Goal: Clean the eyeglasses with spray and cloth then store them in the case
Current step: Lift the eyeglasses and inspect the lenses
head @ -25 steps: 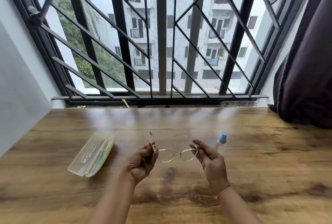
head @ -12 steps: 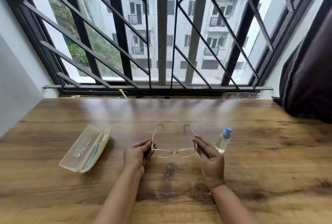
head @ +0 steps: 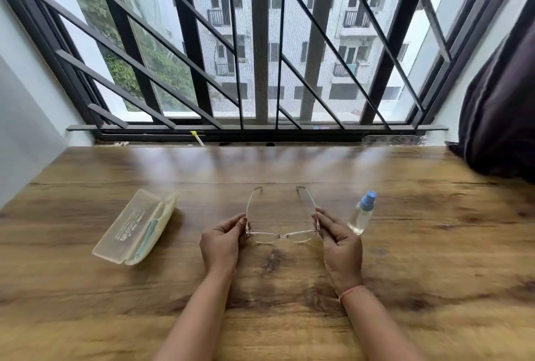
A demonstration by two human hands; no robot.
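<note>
1. A person's 2 bare forearms reach in from the near edge of a wooden table (head: 434, 244) that sits under a barred window (head: 260, 42)
2. The eyeglasses (head: 282, 235) are clear-framed. They sit in the middle of the table area, between the 2 hands, with the lenses nearest the person and both temples unfolded toward the window
3. The left hand (head: 221, 244) pinches the left hinge corner of the frame, thumb and fingertips curled onto it
4. The right hand (head: 341, 242) pinches the opposite corner the same way, and a thin pink band (head: 348, 292) circles its wrist
5. I cannot tell whether the frame touches the wood or hangs just above it
6. A small clear spray bottle (head: 362, 213) with a blue cap stands upright just beside the right hand, on its outer side, and neither hand grips it
7. A translucent cream case (head: 136, 227) lies on the table well to the left of the left hand, angled. A pale teal strip shows along its right side, and I cannot make out what it is
8. A dark curtain (head: 500, 100) hangs at the right end of the window
</note>
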